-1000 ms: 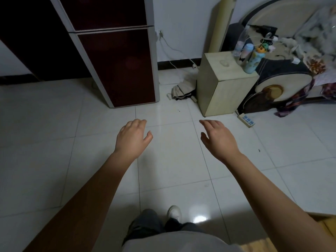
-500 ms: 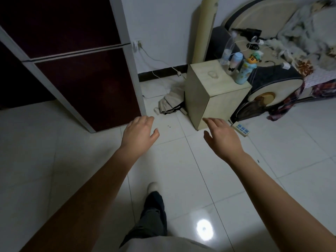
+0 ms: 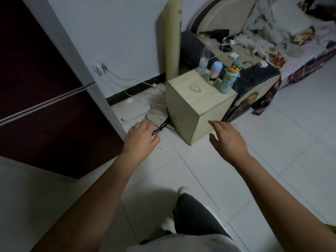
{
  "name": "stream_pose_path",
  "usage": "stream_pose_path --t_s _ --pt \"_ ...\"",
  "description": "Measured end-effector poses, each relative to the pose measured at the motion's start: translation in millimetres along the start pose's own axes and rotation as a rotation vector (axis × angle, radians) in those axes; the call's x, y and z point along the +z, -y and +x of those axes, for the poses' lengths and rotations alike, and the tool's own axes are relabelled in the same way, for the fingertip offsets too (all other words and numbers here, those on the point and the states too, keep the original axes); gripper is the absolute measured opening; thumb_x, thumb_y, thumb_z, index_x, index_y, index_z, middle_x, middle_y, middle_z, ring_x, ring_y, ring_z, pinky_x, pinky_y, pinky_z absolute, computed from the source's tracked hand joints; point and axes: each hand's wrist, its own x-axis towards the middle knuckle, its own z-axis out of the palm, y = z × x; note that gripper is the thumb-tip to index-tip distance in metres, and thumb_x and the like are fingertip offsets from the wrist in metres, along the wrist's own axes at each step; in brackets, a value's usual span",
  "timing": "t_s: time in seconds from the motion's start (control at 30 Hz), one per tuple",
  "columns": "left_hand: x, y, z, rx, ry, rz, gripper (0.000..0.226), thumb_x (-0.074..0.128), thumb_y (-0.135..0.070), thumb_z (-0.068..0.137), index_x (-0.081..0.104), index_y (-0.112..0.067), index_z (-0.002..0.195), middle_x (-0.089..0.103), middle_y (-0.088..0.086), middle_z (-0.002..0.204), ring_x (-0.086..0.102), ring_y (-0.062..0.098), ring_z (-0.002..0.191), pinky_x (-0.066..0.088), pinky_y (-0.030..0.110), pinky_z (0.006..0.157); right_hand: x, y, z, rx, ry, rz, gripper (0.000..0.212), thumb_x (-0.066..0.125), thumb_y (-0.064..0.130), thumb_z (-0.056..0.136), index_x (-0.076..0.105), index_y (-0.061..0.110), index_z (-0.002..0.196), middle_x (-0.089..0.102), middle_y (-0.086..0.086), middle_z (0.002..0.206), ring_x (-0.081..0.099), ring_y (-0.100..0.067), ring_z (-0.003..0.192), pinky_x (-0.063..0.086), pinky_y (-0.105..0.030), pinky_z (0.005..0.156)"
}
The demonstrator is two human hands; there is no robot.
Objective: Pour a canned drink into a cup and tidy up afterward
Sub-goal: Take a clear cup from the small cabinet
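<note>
Cut off by the left edge: the dark red fridge (image 3: pixel 45 110). Cut off by the top and right edges: the bed (image 3: pixel 291 48). Half hidden behind the left hand (image 3: pixel 140 140): a cloth bundle (image 3: pixel 156 115). Too small to read: the cartoon bottle (image 3: pixel 228 80).

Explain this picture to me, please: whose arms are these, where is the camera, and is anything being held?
There is no machine here. A person wears a camera on the head, looking forward and down, so you see their own two bare arms. The left hand and the right hand are both open and hold nothing. Below them are the white floor tiles and the person's leg. Ahead stands a small pale cabinet. On its top are a clear plastic bottle, a pastel bottle and a cartoon-topped bottle. A dark red fridge is at the left, a bed at the right. No can or cup shows.
</note>
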Motion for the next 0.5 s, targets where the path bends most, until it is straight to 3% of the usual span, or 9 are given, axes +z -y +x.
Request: stream_pose_path --t_s 0.17,0.5 --pt "12.5 8.7 72.9 0.054 0.025 -0.008 0.033 0.051 -0.024 0.087 0.056 -0.004 0.113 0.061 0.015 0.106 0.053 0.031 0.099 0.042 0.04 0.084 16.0 -22.0 58.8 0.041 0.004 -0.005 0.043 0.051 0.016 0.091 0.046 0.006 0.132 0.055 -0.014 0.129 0.048 -0.032 0.12 0.041 -0.04 0.096" --pt "34.7 3.3 260.8 0.109 0.13 0.021 0.041 0.043 -0.031 0.092 0.05 -0.009 0.125 0.056 0.009 0.12 0.049 0.024 0.11 0.041 0.034 0.09 26.3 -84.8 223.3 0.13 0.057 0.025 0.044 0.049 0.017 0.091 0.044 0.008 0.134 0.054 -0.012 0.131 0.047 -0.03 0.121 0.041 -0.038 0.095"
